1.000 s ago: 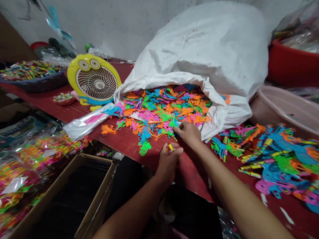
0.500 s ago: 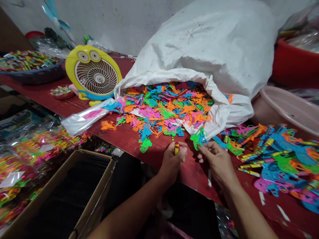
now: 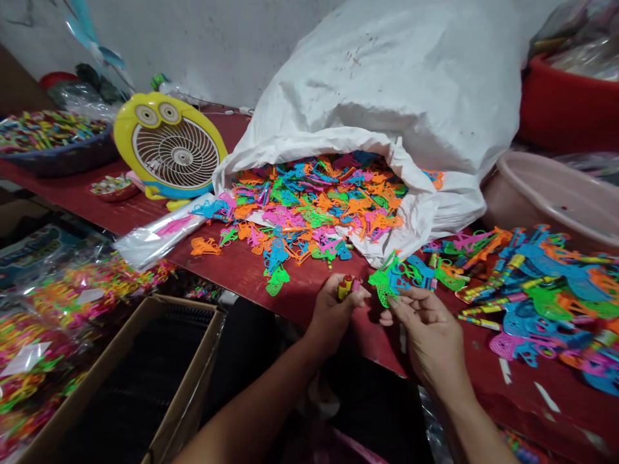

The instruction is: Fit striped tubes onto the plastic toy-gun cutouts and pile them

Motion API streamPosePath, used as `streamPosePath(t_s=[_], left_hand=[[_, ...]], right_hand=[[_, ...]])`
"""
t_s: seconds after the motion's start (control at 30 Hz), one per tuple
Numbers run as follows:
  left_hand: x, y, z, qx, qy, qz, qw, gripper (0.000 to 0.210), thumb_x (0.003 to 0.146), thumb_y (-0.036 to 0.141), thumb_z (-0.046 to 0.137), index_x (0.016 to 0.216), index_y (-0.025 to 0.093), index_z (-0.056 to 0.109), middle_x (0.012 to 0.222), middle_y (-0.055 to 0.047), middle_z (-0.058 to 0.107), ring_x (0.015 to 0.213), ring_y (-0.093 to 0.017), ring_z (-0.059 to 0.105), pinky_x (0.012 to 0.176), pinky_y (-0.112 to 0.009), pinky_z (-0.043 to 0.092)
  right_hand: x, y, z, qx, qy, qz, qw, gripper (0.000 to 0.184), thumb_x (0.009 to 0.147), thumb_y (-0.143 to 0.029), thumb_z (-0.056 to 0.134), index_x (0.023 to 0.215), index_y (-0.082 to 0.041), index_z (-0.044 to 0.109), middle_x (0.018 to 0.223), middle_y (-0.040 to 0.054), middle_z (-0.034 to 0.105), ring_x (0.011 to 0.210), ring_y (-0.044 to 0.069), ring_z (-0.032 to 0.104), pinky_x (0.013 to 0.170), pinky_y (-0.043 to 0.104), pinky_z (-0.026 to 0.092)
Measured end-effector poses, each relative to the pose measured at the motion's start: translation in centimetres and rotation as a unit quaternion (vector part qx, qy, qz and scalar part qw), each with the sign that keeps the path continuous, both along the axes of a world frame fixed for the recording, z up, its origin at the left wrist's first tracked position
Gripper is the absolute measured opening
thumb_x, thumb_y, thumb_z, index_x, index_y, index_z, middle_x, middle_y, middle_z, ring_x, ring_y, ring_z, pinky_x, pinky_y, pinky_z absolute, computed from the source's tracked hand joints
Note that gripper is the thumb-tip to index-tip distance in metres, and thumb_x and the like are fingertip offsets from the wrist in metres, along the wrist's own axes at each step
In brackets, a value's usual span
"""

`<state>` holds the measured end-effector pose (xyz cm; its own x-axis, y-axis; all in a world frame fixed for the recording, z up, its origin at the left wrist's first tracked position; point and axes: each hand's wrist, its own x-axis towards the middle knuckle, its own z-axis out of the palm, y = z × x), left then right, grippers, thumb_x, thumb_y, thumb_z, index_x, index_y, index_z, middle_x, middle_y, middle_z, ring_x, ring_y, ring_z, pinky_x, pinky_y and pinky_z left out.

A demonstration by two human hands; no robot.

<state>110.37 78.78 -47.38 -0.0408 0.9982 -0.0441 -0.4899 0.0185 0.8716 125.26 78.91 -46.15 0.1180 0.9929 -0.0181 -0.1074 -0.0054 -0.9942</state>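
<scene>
My left hand [image 3: 333, 312] is closed around small coloured tubes [image 3: 346, 286], yellow with red ends and one pinkish; their lower parts are hidden in the fingers. A short gap to the right, my right hand [image 3: 428, 325] pinches a green perforated plastic toy piece [image 3: 383, 287] between thumb and fingertips. Blue plastic toy pieces [image 3: 400, 276] lie right against it, and I cannot tell whether one of them is held too. Beyond both hands, a heap of orange, blue, green and pink toy pieces [image 3: 314, 200] spills from a white sack [image 3: 416, 77] onto the red table [image 3: 251, 274].
Finished-looking toys with tubes [image 3: 546, 290] are piled at right, before a pink basin [image 3: 541, 187]. A yellow fan [image 3: 178, 151] and a clear plastic bag [image 3: 159, 235] sit at left. Below the table edge stands a cardboard box [image 3: 157, 309] beside bagged colourful items [image 3: 87, 290].
More tube ends now show in my left hand, where one stood out before. My right hand and the green piece are slightly lower in view. The whole view has shifted a little.
</scene>
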Motion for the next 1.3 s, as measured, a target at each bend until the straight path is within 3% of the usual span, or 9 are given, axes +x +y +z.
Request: streamPosePath(t_s=[0.13, 0.3, 0.4, 0.63, 0.73, 1.03, 1.3], left_hand=[[0.3, 0.1, -0.1, -0.015, 0.007, 0.022, 1.000, 0.024, 0.076, 0.030, 0.071, 0.084, 0.017, 0.052, 0.070, 0.003, 0.055, 0.062, -0.009, 0.050, 0.063, -0.022, 0.040], [0.4, 0.1, -0.5, 0.005, 0.005, 0.014, 1.000, 0.024, 0.078, 0.030, 0.068, 0.088, 0.018, 0.050, 0.066, 0.004, 0.051, 0.059, -0.010, 0.048, 0.060, -0.023, 0.040], [0.4, 0.0, -0.6, 0.005, 0.022, 0.026, 0.999, 0.021, 0.077, 0.027, 0.067, 0.089, 0.019, 0.052, 0.069, 0.004, 0.050, 0.061, -0.010, 0.048, 0.062, -0.023, 0.039], [1.0, -0.3, -1.0, 0.022, 0.063, 0.058, 0.996, 0.015, 0.077, 0.024, 0.065, 0.089, 0.019, 0.059, 0.082, 0.000, 0.056, 0.073, -0.013, 0.050, 0.070, -0.024, 0.040], [1.2, -0.4, -1.1, 0.020, 0.059, 0.059, 0.996, 0.014, 0.077, 0.025, 0.064, 0.089, 0.019, 0.059, 0.081, 0.000, 0.055, 0.073, -0.014, 0.049, 0.070, -0.024, 0.041], [1.2, -0.4, -1.1, 0.031, 0.081, 0.065, 0.994, 0.009, 0.080, 0.021, 0.061, 0.089, 0.019, 0.059, 0.078, 0.001, 0.053, 0.072, -0.013, 0.048, 0.069, -0.024, 0.040], [1.4, -0.7, -1.2, 0.044, 0.132, 0.071, 0.988, 0.006, 0.082, 0.026, 0.060, 0.085, 0.020, 0.060, 0.077, 0.001, 0.057, 0.072, -0.014, 0.050, 0.070, -0.024, 0.041]], right_hand=[[-1.1, -0.5, 0.2, 0.012, -0.017, -0.003, 1.000, 0.035, 0.071, -0.032, 0.081, 0.094, -0.020, 0.059, 0.076, -0.0022, 0.065, 0.058, 0.011, 0.065, 0.058, 0.022, 0.055], [-1.9, -0.7, 0.2, 0.002, -0.063, -0.005, 0.998, 0.051, 0.068, -0.038, 0.082, 0.108, -0.022, 0.053, 0.070, -0.0039, 0.064, 0.052, 0.013, 0.064, 0.051, 0.024, 0.053], [-1.5, -0.9, 0.0, 0.019, -0.139, 0.000, 0.990, 0.043, 0.074, -0.040, 0.077, 0.109, -0.022, 0.057, 0.070, -0.0030, 0.064, 0.053, 0.014, 0.063, 0.052, 0.025, 0.052], [-0.8, -1.9, 0.1, 0.163, -0.347, -0.011, 0.924, 0.026, 0.084, -0.031, 0.066, 0.109, -0.025, 0.062, 0.079, 0.0001, 0.066, 0.064, 0.017, 0.066, 0.062, 0.029, 0.052], [-1.1, -2.1, 0.4, 0.160, -0.333, 0.018, 0.929, 0.021, 0.088, -0.031, 0.062, 0.108, -0.026, 0.062, 0.078, -0.0003, 0.066, 0.063, 0.016, 0.064, 0.060, 0.028, 0.050], [-1.6, -2.9, 0.2, 0.096, -0.275, -0.016, 0.957, 0.025, 0.086, -0.034, 0.064, 0.109, -0.024, 0.061, 0.073, -0.0014, 0.065, 0.059, 0.015, 0.064, 0.055, 0.025, 0.050], [-1.6, -2.8, 0.7, 0.108, -0.311, -0.006, 0.944, 0.022, 0.087, -0.035, 0.061, 0.106, -0.023, 0.062, 0.075, 0.0002, 0.065, 0.060, 0.015, 0.063, 0.055, 0.025, 0.049]])
